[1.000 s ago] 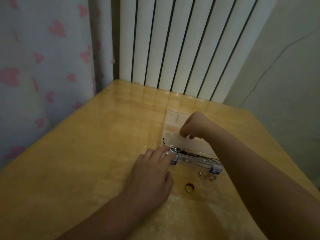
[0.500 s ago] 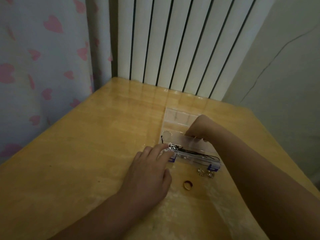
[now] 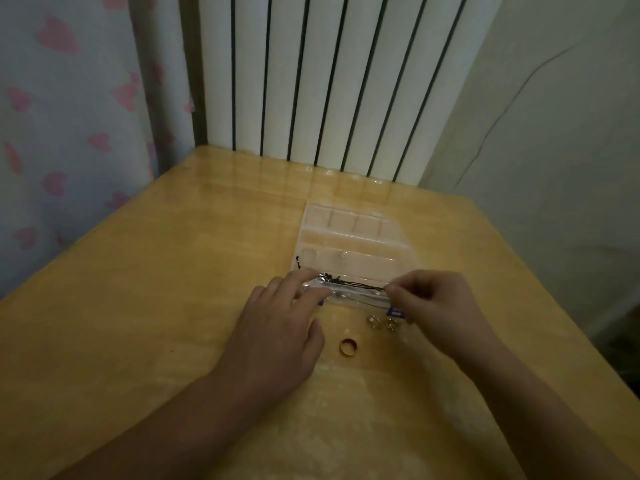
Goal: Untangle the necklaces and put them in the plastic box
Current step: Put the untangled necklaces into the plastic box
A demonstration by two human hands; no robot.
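A clear plastic box (image 3: 349, 237) with several compartments lies open on the wooden table. Thin black necklace cords (image 3: 356, 285) stretch along the box's near compartment, with a small silver pendant at their left end. My left hand (image 3: 277, 327) rests with straight fingers on the box's near left corner, fingertips by the pendant. My right hand (image 3: 433, 299) sits at the box's near right corner and pinches the right end of the black cords between thumb and fingers. One short cord end sticks out at the box's left side.
A gold ring (image 3: 348, 347) lies on the table (image 3: 156, 323) just in front of the box, between my hands. Two small silver rings (image 3: 382, 322) lie to its right. A white radiator stands behind the table, a heart-patterned curtain at left.
My right hand came from the middle of the box down to its near right corner and now pinches the cords' right end. My left hand stayed at the near left corner.
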